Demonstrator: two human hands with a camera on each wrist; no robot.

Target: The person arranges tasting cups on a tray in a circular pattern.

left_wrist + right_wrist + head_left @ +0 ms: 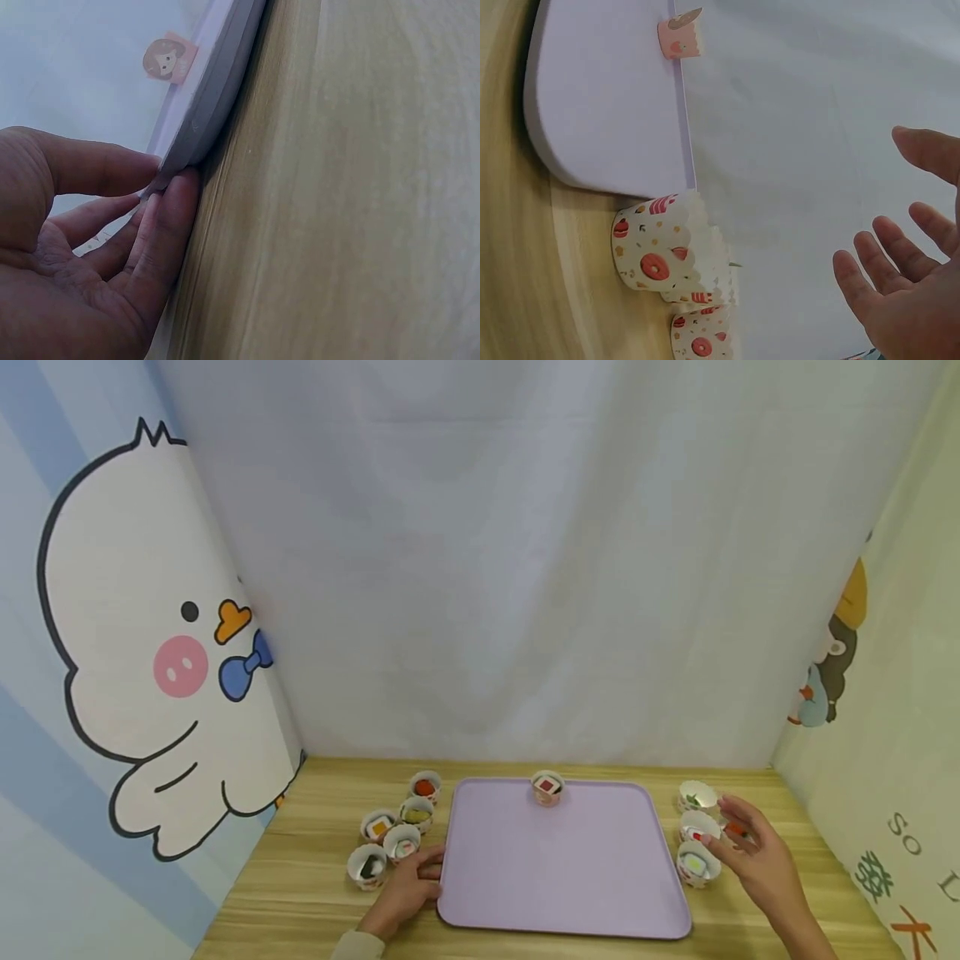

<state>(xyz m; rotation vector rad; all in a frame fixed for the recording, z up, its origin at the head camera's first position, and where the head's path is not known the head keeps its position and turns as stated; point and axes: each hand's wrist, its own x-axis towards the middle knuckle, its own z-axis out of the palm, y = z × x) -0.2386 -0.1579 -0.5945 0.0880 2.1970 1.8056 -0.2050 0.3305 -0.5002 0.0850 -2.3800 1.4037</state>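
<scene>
A lilac tray [558, 860] lies on the wooden table. My left hand [408, 889] is at its left edge; in the left wrist view the thumb [112, 169] and fingers pinch the tray's rim. Over the right-hand cups hovers my right hand [761, 860], fingers spread and holding nothing in the right wrist view. Beneath it are patterned paper cups: one with a green piece [697, 864], one with a red piece [699, 825] and one with a green sprig [697, 797]. A pink paper cup [547, 789] stands at the tray's far edge, with a dark red and white piece inside.
Left of the tray stand several more paper cups, among them one with red filling [425, 787] and one with a dark piece [367, 867]. A grey-white curtain [525, 610] hangs behind the table, with printed cloths at both sides.
</scene>
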